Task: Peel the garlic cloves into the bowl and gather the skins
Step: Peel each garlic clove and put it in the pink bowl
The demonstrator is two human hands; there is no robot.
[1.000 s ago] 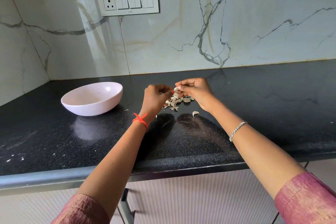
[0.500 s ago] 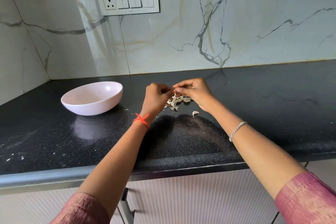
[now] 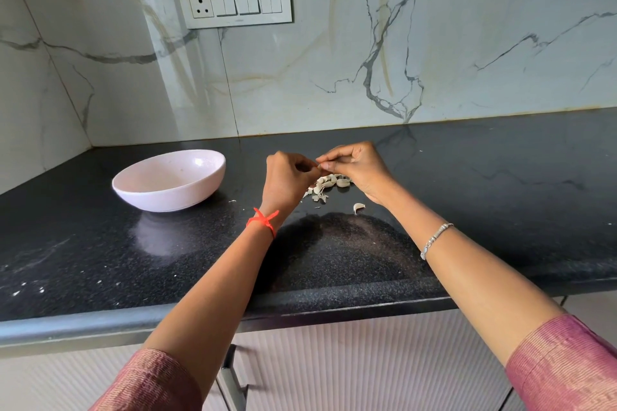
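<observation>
Two hands met fingertip to fingertip over the middle of the countertop (image 3: 467, 210), about midway between its back and front edges. Left hand (image 3: 287, 182) had its fingers curled and right hand (image 3: 357, 167) was pinching; both gripped one pinched piece (image 3: 320, 166) between them. Likely a clove mid-peel, but it was too small and too covered to confirm. Couldn't tell its long axis or which way it pointed.

Key relation for the drop: the bowl (image 3: 167, 200) lay to the left of the pinch, toward the back-left corner and well apart from it. Left hand was the nearer one, so the carry would have run leftward along the counter. Nothing showed inside the bowl from this angle.

Skins (image 3: 325, 184) sat in a loose pile right under the hands, mostly below the right hand's fingers.

One loose clove (image 3: 359, 208) lay apart from the pile on its front-edge side, just beside the right wrist, so nearer the right hand. It was curved, with its long axis roughly front-to-back. Couldn't resolve which end was the tip.
</observation>
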